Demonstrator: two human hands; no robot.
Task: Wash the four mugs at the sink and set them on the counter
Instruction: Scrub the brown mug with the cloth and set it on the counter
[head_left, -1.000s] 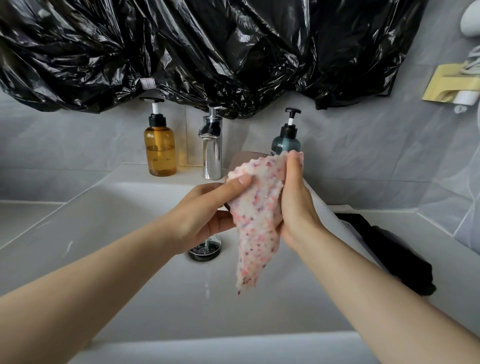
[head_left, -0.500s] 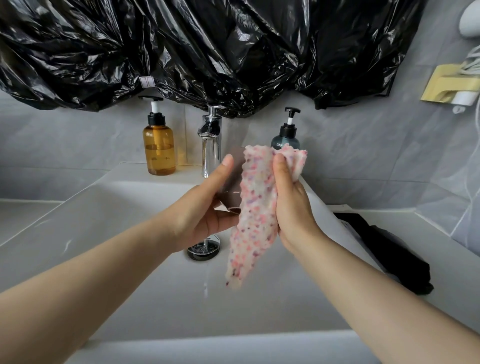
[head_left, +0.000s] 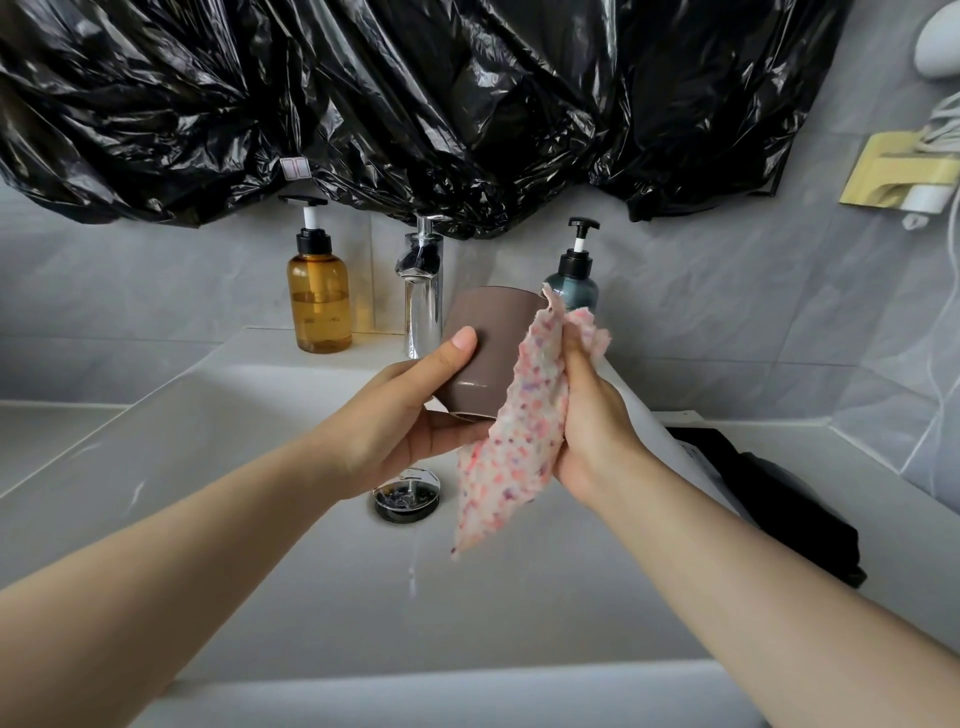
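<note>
Basin (head_left: 218, 467) open near side; tap (head_left: 423, 312), amber bottle (head_left: 319, 306), teal bottle (head_left: 577, 291) block rear.

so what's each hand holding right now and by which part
The left hand grips the brown mug round its lower end, thumb on the side. The right hand grips the speckled cloth by its upper part, against the mug.

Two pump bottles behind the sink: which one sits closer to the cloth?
The dark teal bottle, right of the tap, just behind the top edge of the cloth. The amber bottle stands left of the tap.
</note>
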